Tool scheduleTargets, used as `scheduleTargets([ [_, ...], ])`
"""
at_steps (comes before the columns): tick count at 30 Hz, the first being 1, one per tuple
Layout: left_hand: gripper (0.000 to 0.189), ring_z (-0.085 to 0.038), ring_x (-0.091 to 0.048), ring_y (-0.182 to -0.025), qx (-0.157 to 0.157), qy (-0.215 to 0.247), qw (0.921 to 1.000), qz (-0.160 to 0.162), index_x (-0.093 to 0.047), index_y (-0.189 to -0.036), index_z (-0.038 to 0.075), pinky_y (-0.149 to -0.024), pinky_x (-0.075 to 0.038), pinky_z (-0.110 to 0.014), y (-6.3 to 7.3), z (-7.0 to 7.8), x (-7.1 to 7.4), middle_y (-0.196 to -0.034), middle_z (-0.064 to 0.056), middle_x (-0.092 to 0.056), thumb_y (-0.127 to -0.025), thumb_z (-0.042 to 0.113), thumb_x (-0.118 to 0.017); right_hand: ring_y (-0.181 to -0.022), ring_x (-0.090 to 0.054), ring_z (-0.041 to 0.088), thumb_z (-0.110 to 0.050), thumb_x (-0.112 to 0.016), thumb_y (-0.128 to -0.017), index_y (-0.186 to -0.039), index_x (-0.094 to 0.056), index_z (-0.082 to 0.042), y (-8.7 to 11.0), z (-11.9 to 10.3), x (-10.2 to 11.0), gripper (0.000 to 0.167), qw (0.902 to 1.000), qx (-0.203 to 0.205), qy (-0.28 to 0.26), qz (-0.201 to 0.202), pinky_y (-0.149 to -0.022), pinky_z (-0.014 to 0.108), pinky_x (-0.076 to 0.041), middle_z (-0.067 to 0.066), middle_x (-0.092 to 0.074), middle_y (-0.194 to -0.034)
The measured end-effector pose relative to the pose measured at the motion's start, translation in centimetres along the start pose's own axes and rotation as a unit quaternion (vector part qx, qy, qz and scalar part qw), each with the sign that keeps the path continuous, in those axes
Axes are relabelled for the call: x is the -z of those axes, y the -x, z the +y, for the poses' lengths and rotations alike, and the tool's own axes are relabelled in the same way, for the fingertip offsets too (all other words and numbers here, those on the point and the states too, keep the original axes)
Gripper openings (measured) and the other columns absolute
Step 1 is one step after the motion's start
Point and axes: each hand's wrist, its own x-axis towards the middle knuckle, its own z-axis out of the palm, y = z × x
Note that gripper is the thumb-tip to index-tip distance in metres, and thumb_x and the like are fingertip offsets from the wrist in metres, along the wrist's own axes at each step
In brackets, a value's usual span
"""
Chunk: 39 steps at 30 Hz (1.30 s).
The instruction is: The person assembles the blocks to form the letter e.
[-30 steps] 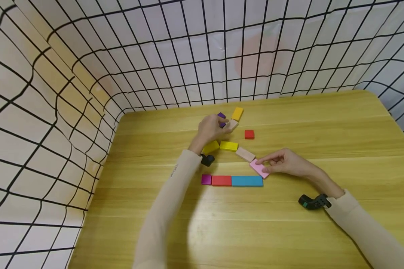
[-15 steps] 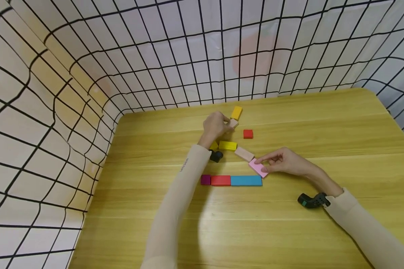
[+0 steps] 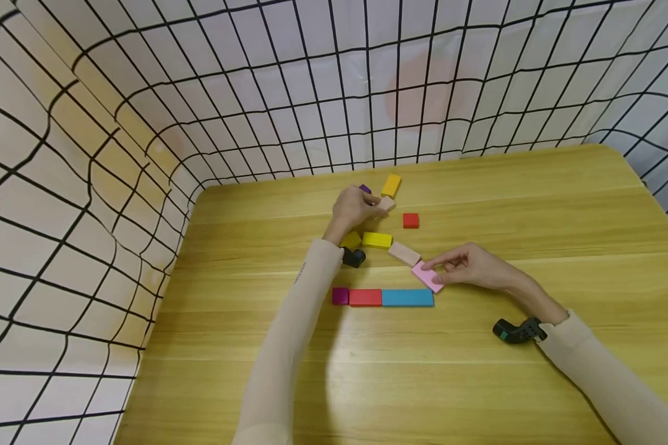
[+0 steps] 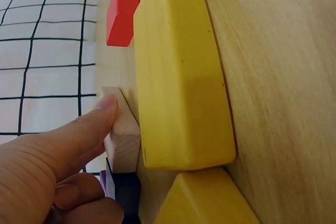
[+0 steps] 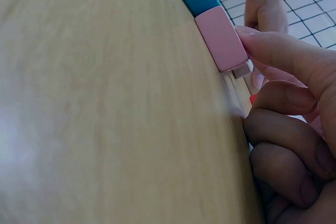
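My left hand (image 3: 352, 207) pinches a small pale wooden block (image 3: 386, 204) near the back of the table; in the left wrist view the thumb lies along that wooden block (image 4: 124, 137). A dark purple block (image 3: 365, 189) shows partly behind this hand. My right hand (image 3: 473, 267) pinches a pink block (image 3: 427, 276) between thumb and fingers, its other fingers curled. One end of the pink block stands at the blue block (image 3: 407, 298), the other at a longer pale block (image 3: 404, 253).
A yellow block (image 3: 376, 240) continues the line from the pale block, with a second yellow block (image 3: 351, 240) partly under the left wrist. An orange block (image 3: 391, 185) and a red block (image 3: 411, 220) lie farther back. Red (image 3: 365, 298) and magenta (image 3: 341, 296) blocks extend the blue one. Black netting (image 3: 345, 99) encloses the table.
My left hand has shifted slightly right and then a little back left, still at the small wooden block. The right hand stays in place on the pink block.
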Motion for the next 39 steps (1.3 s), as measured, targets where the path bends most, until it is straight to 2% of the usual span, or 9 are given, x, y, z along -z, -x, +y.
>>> scheduleTargets([
  [12,0.041,-0.015,-0.056,-0.092,-0.005,0.022,0.9997,-0.009,-0.077,-0.123,0.018,-0.070,-0.039,-0.020,-0.3,-0.4,-0.2,-0.125,-0.007,-0.075,-0.087,0.035,-0.086,-0.059,-0.036,0.005,-0.014,-0.078,-0.093,-0.122,-0.076,-0.004,0.1,-0.1,0.0,0.030,1.0000,-0.007,0.006,0.003,-0.052,0.025,-0.033,-0.009,-0.039,-0.062],
  [20,0.038,-0.015,-0.053,-0.087,-0.012,0.037,0.9992,-0.007,-0.078,-0.121,0.017,-0.066,-0.037,-0.021,-0.4,-0.6,-0.3,-0.120,-0.008,-0.075,-0.086,0.033,-0.086,-0.057,-0.036,0.005,-0.013,-0.077,-0.093,-0.122,-0.076,-0.003,0.0,-0.2,0.0,0.030,1.0000,-0.006,0.003,-0.001,-0.052,0.025,-0.032,-0.008,-0.039,-0.061],
  [25,0.037,-0.014,-0.052,-0.083,-0.019,0.048,0.9986,-0.008,-0.079,-0.119,0.017,-0.064,-0.037,-0.020,-0.6,-0.8,-0.4,-0.110,-0.007,-0.073,-0.086,0.030,-0.086,-0.057,-0.036,0.006,-0.012,-0.077,-0.093,-0.122,-0.075,-0.002,-0.1,-0.1,0.0,0.031,1.0000,-0.003,-0.004,-0.003,-0.051,0.025,-0.032,-0.007,-0.041,-0.063],
  [30,0.035,-0.013,-0.049,-0.078,-0.049,0.066,0.9965,-0.013,-0.080,-0.119,0.015,-0.061,-0.036,-0.020,-0.9,-1.1,-0.3,-0.094,-0.006,-0.067,-0.086,0.026,-0.087,-0.057,-0.036,0.006,-0.012,-0.077,-0.093,-0.122,-0.075,-0.001,0.0,-0.2,0.1,0.030,1.0000,-0.002,-0.002,-0.003,-0.052,0.026,-0.032,-0.007,-0.041,-0.064],
  [34,0.034,-0.014,-0.049,-0.075,-0.079,0.085,0.9931,-0.013,-0.080,-0.117,0.012,-0.060,-0.037,-0.020,-0.6,-1.2,0.1,-0.089,-0.007,-0.066,-0.086,0.023,-0.087,-0.058,-0.036,0.006,-0.013,-0.077,-0.094,-0.123,-0.075,-0.003,0.1,-0.3,0.1,0.031,1.0000,-0.008,0.005,-0.002,-0.052,0.026,-0.032,-0.008,-0.039,-0.061],
  [39,0.033,-0.015,-0.048,-0.075,-0.076,0.102,0.9919,0.002,-0.081,-0.115,0.011,-0.060,-0.035,-0.021,0.7,-1.3,0.7,-0.093,-0.009,-0.069,-0.085,0.023,-0.088,-0.058,-0.036,0.006,-0.013,-0.077,-0.094,-0.122,-0.075,-0.003,0.1,-0.2,0.1,0.031,0.9999,-0.011,0.003,-0.002,-0.053,0.025,-0.032,-0.007,-0.039,-0.062],
])
